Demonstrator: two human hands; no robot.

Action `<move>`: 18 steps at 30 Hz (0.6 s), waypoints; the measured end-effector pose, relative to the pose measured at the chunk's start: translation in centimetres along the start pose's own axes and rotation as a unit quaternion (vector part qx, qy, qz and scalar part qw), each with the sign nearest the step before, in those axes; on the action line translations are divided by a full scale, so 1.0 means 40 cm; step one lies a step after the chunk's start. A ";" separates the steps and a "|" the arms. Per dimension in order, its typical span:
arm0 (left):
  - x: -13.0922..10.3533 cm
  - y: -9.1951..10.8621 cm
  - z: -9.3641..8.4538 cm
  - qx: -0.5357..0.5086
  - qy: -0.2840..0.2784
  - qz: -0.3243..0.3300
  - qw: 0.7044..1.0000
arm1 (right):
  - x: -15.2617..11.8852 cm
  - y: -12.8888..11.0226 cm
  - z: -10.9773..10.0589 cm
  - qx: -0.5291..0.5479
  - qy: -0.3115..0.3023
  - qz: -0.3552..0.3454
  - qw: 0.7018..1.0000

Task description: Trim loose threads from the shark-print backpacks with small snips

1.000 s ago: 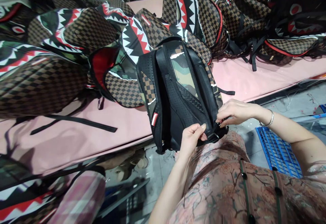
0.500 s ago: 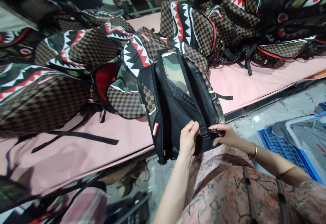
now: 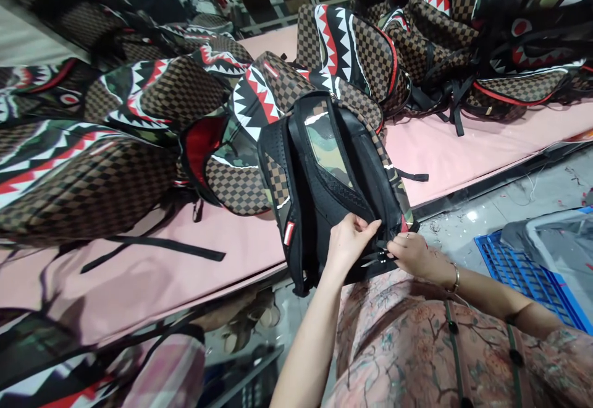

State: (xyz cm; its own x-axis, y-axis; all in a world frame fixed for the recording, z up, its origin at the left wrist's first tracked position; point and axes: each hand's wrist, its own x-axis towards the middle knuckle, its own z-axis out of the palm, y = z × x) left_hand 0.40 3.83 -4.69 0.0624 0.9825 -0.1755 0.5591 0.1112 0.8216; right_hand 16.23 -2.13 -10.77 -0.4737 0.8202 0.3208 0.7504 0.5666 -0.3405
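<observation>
On your far left, a checkered backpack (image 3: 88, 188) is lying on the pink bench (image 3: 252, 238), a loose black strap (image 3: 176, 246) trailing in front. Next, the black-backed backpack (image 3: 319, 195) is leaning against the bench's edge, its bottom reaching your lap (image 3: 370, 303). Your left hand (image 3: 351, 242) is pinching its shoulder strap (image 3: 330, 151); your right hand's (image 3: 411, 252) fingers are gripping small snips (image 3: 382, 256). Farther right, 1 blue crate (image 3: 503, 266) is sitting.
</observation>
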 end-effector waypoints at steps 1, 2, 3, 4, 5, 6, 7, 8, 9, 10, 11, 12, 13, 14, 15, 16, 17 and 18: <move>0.002 -0.001 0.009 -0.034 0.001 -0.001 0.999 | -0.002 -0.003 -0.002 0.015 0.009 0.012 1.000; 0.001 -0.002 0.016 -0.089 0.014 -0.005 0.996 | -0.004 -0.005 -0.004 0.040 0.025 0.032 0.998; -0.002 -0.003 0.022 -0.161 0.035 -0.015 0.986 | -0.006 -0.008 -0.006 0.075 0.046 0.060 0.994; -0.006 -0.004 0.024 -0.242 0.060 -0.032 0.968 | -0.008 -0.010 -0.010 0.118 0.068 0.092 0.986; -0.010 -0.006 0.024 -0.323 0.082 -0.055 0.941 | -0.010 -0.010 -0.014 0.166 0.086 0.124 0.974; -0.013 -0.008 0.022 -0.393 0.095 -0.081 0.911 | -0.011 -0.008 -0.021 0.214 0.097 0.150 0.960; -0.016 -0.011 0.018 -0.447 0.099 -0.109 0.882 | -0.011 -0.004 -0.029 0.259 0.100 0.167 0.946; -0.017 -0.015 0.013 -0.483 0.096 -0.134 0.860 | -0.011 0.004 -0.039 0.296 0.097 0.172 0.934; -0.018 -0.019 0.009 -0.506 0.088 -0.156 0.844 | -0.008 0.015 -0.049 0.323 0.094 0.171 0.926; -0.018 -0.024 0.006 -0.521 0.080 -0.175 0.831 | -0.004 0.029 -0.060 0.336 0.095 0.164 0.923; -0.018 -0.028 0.003 -0.533 0.073 -0.190 0.821 | 0.004 0.044 -0.070 0.337 0.097 0.152 0.924; -0.018 -0.032 0.003 -0.544 0.067 -0.200 0.812 | 0.014 0.060 -0.079 0.327 0.099 0.134 0.930; -0.018 -0.035 0.003 -0.554 0.059 -0.208 0.804 | 0.026 0.076 -0.087 0.311 0.102 0.114 0.938; -0.018 -0.036 0.005 -0.563 0.052 -0.211 0.797 | 0.041 0.091 -0.092 0.294 0.104 0.092 0.946; -0.020 -0.036 0.007 -0.570 0.046 -0.211 0.793 | 0.056 0.104 -0.096 0.281 0.105 0.070 0.951; -0.022 -0.035 0.009 -0.575 0.041 -0.207 0.791 | 0.072 0.114 -0.098 0.276 0.108 0.052 0.954; -0.024 -0.033 0.010 -0.578 0.036 -0.203 0.790 | 0.088 0.122 -0.100 0.277 0.110 0.038 0.954; -0.026 -0.030 0.012 -0.580 0.031 -0.199 0.789 | 0.104 0.128 -0.102 0.282 0.108 0.028 0.953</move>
State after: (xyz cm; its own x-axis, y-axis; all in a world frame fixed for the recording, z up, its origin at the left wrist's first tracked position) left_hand 0.04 2.59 -5.75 0.0112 0.8367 -0.5475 -0.6114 0.4390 0.6584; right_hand 19.99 3.84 -7.58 -0.2891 0.8494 0.4416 0.3748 0.5249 -0.7642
